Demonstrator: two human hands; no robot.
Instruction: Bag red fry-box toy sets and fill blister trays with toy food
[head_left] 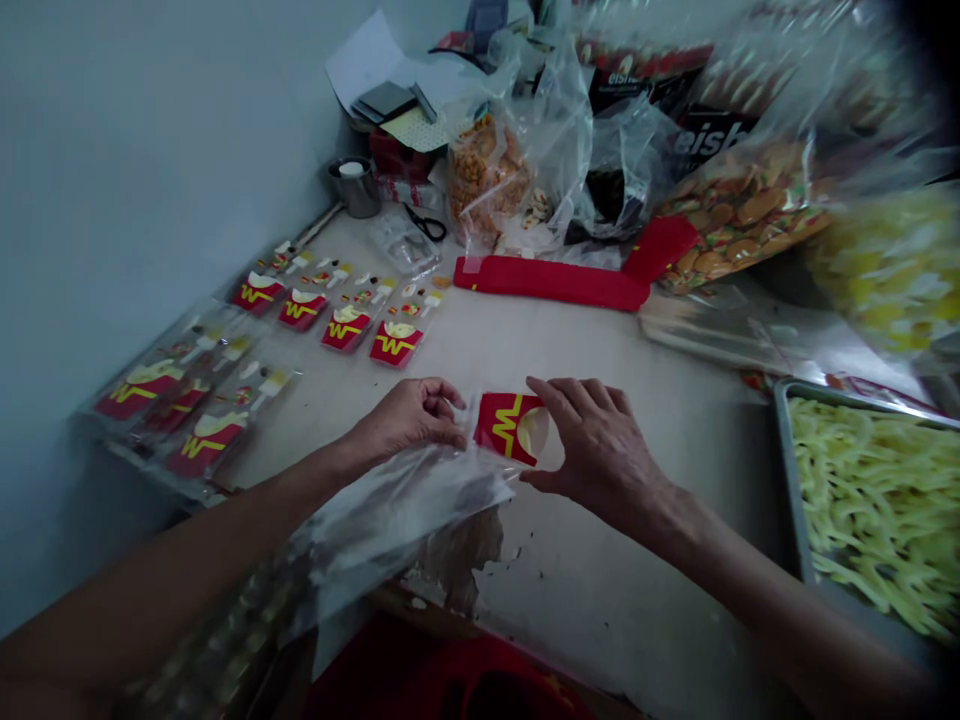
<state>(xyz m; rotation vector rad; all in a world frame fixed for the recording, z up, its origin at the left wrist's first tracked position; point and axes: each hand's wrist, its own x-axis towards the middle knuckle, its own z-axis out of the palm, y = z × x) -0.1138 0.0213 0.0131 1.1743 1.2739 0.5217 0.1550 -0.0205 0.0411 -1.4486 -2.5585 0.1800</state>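
Near the table's front edge, my left hand (420,420) has its fingertips pinched on the edge of a clear plastic bag (405,505). Facing it, my right hand (596,435) spans a small flat red fries carton (491,425) with a yellow zigzag mark, thumb on the near side and fingers on the far side. The carton lies sideways at the bag's edge; whether it is partly inside the plastic cannot be told. Something pale shows at the carton's right end, partly hidden by my fingers.
Finished-looking packets (395,343) with red cartons lie in rows at left. A red strip of stacked cartons (551,282) lies beyond my hands. At right stands a metal tray (787,480) of pale yellow strips (877,500). Filled plastic bags (487,175), scissors (426,224) and a metal cup (360,190) stand behind.
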